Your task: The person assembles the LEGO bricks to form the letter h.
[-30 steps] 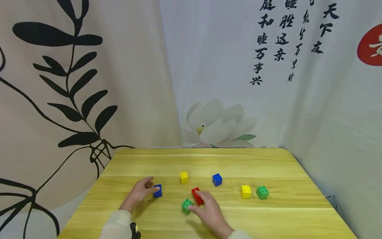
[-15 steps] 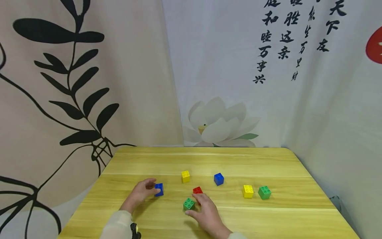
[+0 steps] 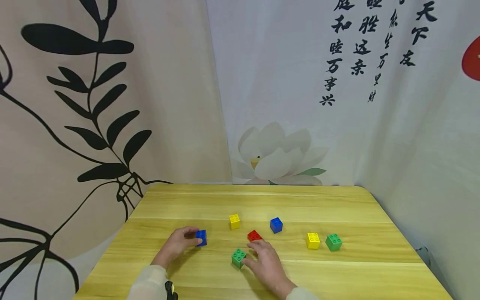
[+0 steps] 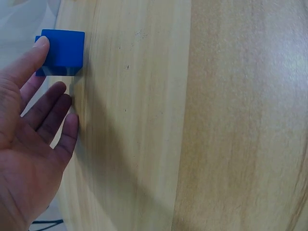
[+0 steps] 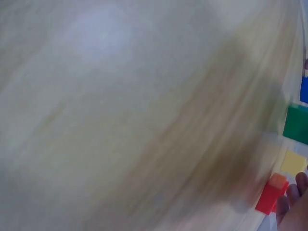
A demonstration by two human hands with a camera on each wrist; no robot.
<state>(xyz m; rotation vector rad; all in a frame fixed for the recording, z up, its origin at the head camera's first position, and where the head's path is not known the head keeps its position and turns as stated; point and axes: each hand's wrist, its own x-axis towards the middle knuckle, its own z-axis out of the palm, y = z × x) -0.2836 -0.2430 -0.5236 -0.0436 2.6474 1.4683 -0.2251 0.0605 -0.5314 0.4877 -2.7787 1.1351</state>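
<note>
Head view: the left hand (image 3: 179,246) is pinching a blue studded plastic cube (image 3: 201,238) between thumb and index finger. The right hand (image 3: 267,262) is keeping its fingers parted and released. A green studded plastic cube (image 3: 238,258) is sitting at its thumb tip, contact indeterminable; a partly hidden red studded plastic brick (image 3: 254,235) is lying just beyond its fingers.

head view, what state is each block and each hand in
Left hand: pinching with thumb and finger
Left blue block: pinched in that hand
Right hand: relaxed, block contact unclear
Front green block: ungripped, studs up
Red block: partly hidden, studs up
Back yellow block: untouched, studs up
Back blue block: untouched
Right yellow block: untouched, studs up
Right green block: untouched, studs up
</note>
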